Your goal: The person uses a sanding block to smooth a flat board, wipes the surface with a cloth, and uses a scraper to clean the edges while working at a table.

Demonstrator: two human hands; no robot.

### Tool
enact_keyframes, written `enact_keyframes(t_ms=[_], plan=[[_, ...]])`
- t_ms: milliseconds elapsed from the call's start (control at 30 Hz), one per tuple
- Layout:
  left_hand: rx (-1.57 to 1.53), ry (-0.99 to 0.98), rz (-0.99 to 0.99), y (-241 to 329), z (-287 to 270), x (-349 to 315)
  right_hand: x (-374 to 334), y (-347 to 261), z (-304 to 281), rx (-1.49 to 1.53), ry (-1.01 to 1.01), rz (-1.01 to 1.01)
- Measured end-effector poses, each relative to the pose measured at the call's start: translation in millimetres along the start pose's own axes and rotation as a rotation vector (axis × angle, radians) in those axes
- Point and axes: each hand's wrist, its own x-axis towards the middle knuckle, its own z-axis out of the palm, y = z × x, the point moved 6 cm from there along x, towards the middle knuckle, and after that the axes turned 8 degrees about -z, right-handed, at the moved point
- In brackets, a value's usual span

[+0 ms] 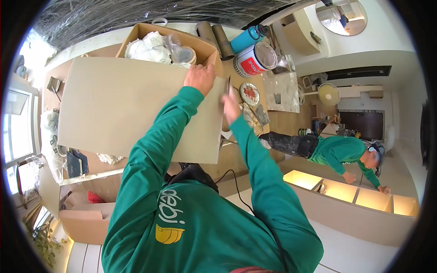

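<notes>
Pressing down flat, my left hand (199,78) is lying with its fingers spread on the far edge of the big tan board (132,107). It is not gripping, only pushing on top. My right hand (231,108) is sitting at the right side edge of the same board, and its fingers are closing around a thin dark tool (226,93) that is standing up along that edge. I cannot tell what kind of tool it is.

I am seeing my green sleeves (255,164) reaching up from the bottom. The board is lying flat on a brown worktable (236,157) and is covering most of it.

Just past my left hand, an open cardboard box (205,46) is touching the board's far edge, with white bags inside. Near my right hand, a small round lid with red paint (249,93) is lying on the table. A bit farther, a red and white paint can (256,59) is standing, with a blue bottle (248,39) behind it.

Far off to the right, another person in green (339,152) is bending over a lit shelf (346,191).
</notes>
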Motion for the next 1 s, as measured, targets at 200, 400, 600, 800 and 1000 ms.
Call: enact_keyframes(t_ms=[200, 400, 600, 800, 1000], plan=[[0.009, -0.037, -0.004, 1, 0, 10, -41, 22, -5, -0.118, 0.041, -0.038], [-0.011, -0.040, -0.036, -7, -1, 7, -233, 12, 28, -0.294, -0.124, -0.153], [-0.001, -0.047, -0.008, 4, 2, 6, -59, 7, 4, -0.077, -0.059, -0.119], [-0.024, -0.039, -0.034, -9, 6, 4, -212, 14, 26, -0.152, -0.106, -0.112], [-0.024, -0.032, -0.027, -1, 7, 9, -111, 0, 15, -0.083, -0.028, -0.002]])
